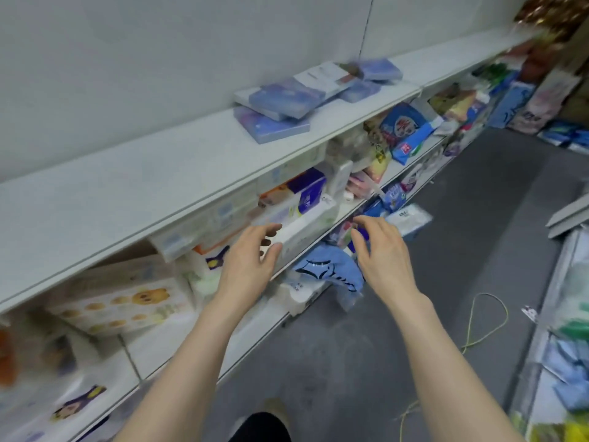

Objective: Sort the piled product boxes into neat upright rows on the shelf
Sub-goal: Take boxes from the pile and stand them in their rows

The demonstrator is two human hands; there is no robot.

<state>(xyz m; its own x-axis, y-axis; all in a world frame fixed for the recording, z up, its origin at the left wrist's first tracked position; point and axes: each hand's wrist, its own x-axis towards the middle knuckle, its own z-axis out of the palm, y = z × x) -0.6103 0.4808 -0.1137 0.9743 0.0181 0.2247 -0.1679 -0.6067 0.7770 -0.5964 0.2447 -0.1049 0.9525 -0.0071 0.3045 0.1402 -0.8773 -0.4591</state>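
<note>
Blue boxes (288, 102) piled flat, upper centre of top shelf (127, 193); sorting seemingly unstarted; left hand (247, 261), right hand (381, 250) spread, empty; next: reach up.

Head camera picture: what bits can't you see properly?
- Print on the piled blue boxes on the top shelf: motion blur, unreadable.
- Left hand fingers: whether they touch the white pack is unclear.
- Lower shelf goods: back hidden under the top shelf.
- Right-side goods: cut off by the edge.
</note>
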